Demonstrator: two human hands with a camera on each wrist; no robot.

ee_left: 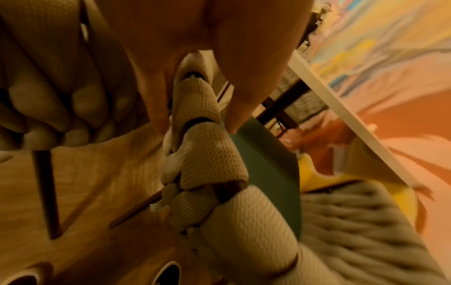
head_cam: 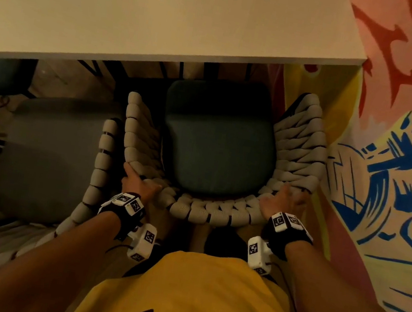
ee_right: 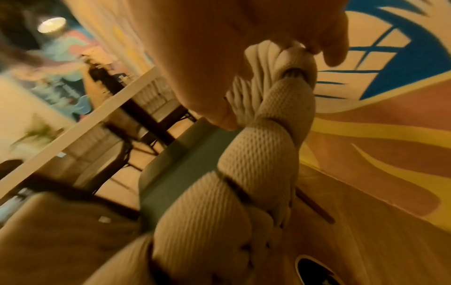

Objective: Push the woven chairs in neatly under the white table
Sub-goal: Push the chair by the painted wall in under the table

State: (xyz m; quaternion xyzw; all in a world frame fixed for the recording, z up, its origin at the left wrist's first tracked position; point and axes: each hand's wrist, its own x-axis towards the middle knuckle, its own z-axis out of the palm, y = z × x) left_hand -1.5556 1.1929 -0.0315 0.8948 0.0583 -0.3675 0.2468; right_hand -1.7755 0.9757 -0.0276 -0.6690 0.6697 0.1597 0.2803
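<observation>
A woven chair (head_cam: 217, 214) with thick beige rope wrapping and a dark teal seat cushion (head_cam: 217, 146) stands in front of me, its seat front just under the white table (head_cam: 141, 10). My left hand (head_cam: 139, 180) grips the left rear of the woven rim (ee_left: 207, 135), thumb and fingers on either side of it. My right hand (head_cam: 284, 200) grips the right rear of the rim (ee_right: 266, 135) the same way. A second woven chair (head_cam: 100, 166) with a grey seat (head_cam: 49, 152) stands to the left, farther out from the table.
A painted wall (head_cam: 401, 159) in pink, yellow and blue runs close along the chair's right side. Dark table legs and bars (head_cam: 180, 71) show under the tabletop. Wooden floor (ee_left: 97, 173) lies below. My yellow shirt (head_cam: 204, 296) fills the bottom middle.
</observation>
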